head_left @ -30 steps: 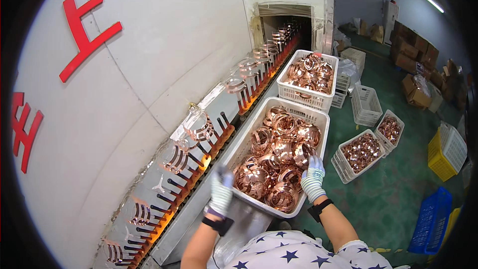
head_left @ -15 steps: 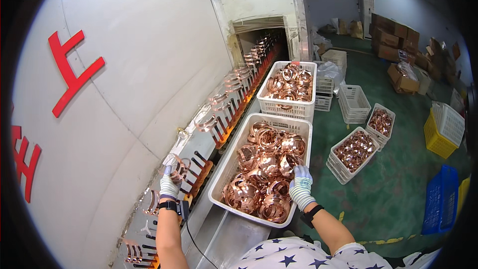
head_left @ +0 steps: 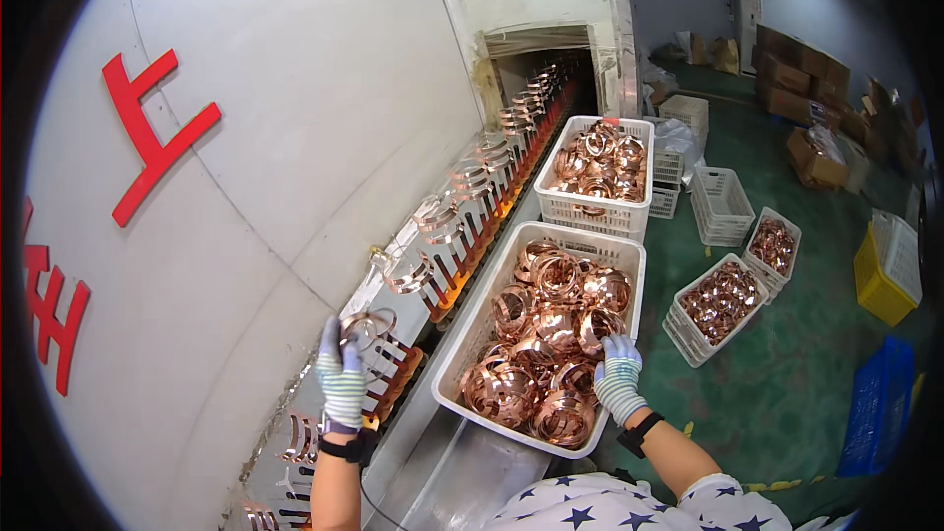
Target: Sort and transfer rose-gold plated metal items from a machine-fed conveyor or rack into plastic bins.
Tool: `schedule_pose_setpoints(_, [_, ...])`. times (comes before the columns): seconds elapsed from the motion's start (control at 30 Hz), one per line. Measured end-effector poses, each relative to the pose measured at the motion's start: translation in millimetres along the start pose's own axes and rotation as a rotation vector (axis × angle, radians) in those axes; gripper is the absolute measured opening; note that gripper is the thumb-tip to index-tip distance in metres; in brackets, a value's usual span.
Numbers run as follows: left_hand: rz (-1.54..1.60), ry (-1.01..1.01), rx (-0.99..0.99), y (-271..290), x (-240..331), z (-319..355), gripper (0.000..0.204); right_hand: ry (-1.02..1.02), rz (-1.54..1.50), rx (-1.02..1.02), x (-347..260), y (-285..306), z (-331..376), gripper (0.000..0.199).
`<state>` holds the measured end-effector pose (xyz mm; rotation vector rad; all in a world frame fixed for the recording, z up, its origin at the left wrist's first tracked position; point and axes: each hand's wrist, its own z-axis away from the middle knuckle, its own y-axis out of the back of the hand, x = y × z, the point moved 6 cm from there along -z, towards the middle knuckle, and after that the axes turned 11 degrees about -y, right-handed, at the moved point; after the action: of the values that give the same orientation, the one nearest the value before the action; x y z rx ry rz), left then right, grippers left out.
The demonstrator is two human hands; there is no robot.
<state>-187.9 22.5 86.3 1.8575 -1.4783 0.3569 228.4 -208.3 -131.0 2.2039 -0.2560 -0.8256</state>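
Since half a second ago the left hand (head_left: 343, 380) has pushed a little further along the conveyor rack (head_left: 447, 258), and it now sits right at a copper strip coil (head_left: 366, 326) resting on the dark upright pegs. The gloved fingers (head_left: 330, 342) are raised and partly closed about the coil's near edge; whether they pinch it or only touch it cannot be told, since the back of the glove hides the grip. The right hand (head_left: 618, 379) has stayed over the near white crate (head_left: 462, 359), shifted slightly toward its right rim. Its fingers (head_left: 623, 344) are spread and lie flat on the heap of copper coils (head_left: 551, 334), touching the top ones with nothing lifted clear.

Judged from this, one coil is being seated on the pegs while the other hand feels for another in the crate, so the loading looks to be mid-cycle with much of the crate still full.

Further along the rack more coils hang on pegs, leading toward the oven opening (head_left: 541, 64). A second full crate (head_left: 598, 172) stands beyond the near one. On the green floor (head_left: 787, 374) to the right stand smaller crates of copper parts (head_left: 723, 297), empty white crates (head_left: 721, 203) and a yellow crate (head_left: 885, 270).
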Motion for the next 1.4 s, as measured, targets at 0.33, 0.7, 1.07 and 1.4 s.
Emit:
schedule_pose_setpoints(0.33, [0.867,0.467,0.245,-190.6,-75.7,-61.5,0.032,-0.008,-0.063,0.004,-4.2,7.9,-6.2,0.059])
schedule_pose_setpoints(0.7, [0.755,1.006,0.259,-174.9,-257.0,-89.9,0.072,-0.016,-0.105,-0.023,-15.6,13.7,-6.7,0.059])
schedule_pose_setpoints(1.07, [0.248,0.362,0.062,-155.7,-92.1,-121.5,0.052,-0.039,-0.041,-0.049,7.7,10.8,-6.9,0.058])
schedule_pose_setpoints(1.4, [0.594,0.477,0.184,-250.4,-136.4,-142.6,0.039,-0.020,-0.122,-0.053,-9.9,16.6,-13.1,0.057])
